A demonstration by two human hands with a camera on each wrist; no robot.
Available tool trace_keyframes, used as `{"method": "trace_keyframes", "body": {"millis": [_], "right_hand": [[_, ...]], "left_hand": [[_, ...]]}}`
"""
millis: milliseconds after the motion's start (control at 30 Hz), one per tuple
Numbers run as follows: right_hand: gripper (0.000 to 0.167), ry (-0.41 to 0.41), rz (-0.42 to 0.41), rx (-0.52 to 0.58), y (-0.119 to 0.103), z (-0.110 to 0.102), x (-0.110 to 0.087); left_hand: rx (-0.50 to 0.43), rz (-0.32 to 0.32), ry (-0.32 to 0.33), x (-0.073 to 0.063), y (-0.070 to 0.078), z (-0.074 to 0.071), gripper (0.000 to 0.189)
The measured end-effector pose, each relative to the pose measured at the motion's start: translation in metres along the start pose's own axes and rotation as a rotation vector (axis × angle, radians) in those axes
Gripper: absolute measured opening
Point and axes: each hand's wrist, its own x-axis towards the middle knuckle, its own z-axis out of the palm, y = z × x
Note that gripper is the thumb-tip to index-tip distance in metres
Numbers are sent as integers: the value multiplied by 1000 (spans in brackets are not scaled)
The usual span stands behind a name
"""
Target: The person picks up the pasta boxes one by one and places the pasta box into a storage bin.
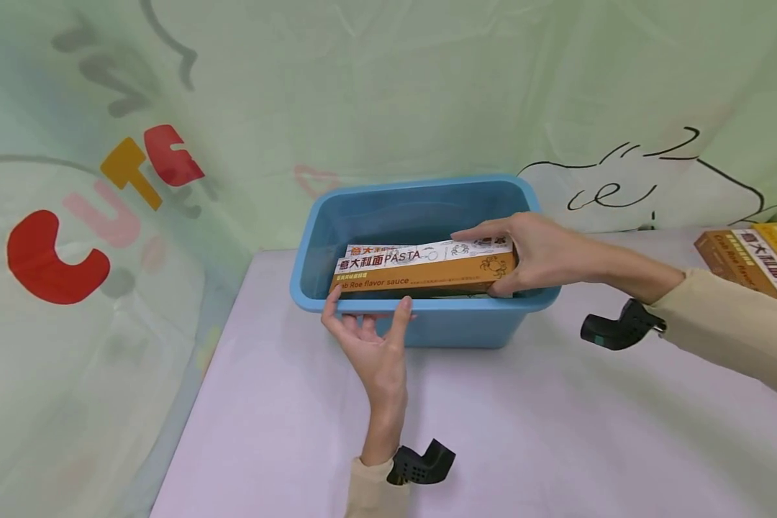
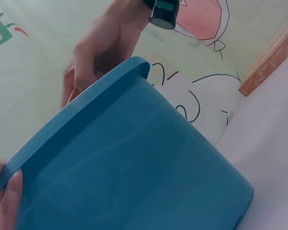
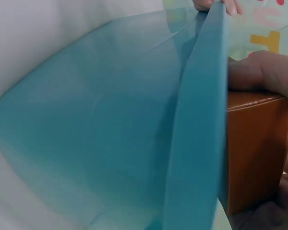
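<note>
A blue plastic bin [image 1: 460,327] stands on the table against the curtain. Inside it lies a brown and white pasta box [image 1: 421,273], its long side across the bin, with another similar box [image 1: 369,250] partly hidden behind it. My right hand [image 1: 537,252] grips the front box at its right end, thumb on the near side and fingers over the far side. In the right wrist view the box's brown end [image 3: 257,148] shows between thumb and fingers. My left hand [image 1: 372,345] holds the bin's front rim, with fingers under the lip and the thumb against it.
More pasta boxes [image 1: 747,262] lie at the right edge of the table, one with yellow on it. A pale green curtain [image 1: 388,93] with printed letters and drawings hangs behind and to the left. The lilac tabletop [image 1: 531,432] stretches in front of the bin.
</note>
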Motion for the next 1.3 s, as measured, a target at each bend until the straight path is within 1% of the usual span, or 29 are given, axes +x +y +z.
{"method": "trace_keyframes", "body": {"millis": [133,267,567,967,1300], "right_hand": [[77,-5,-9,21,-1,4,9],[77,-14,-7,50,0,4,13],[79,-38,18,83,4,5,13],[80,-58,10,106,11,2,15],[81,-87,29,119,17,-2,14]], "left_hand": [[-13,7,1,0,1,0,88],[-16,15,3,1,2,-1,87],[-13,11,9,2,0,-1,87],[-30,16,2,2,-1,-1,87],[6,-3,10,1,-1,0,87]]}}
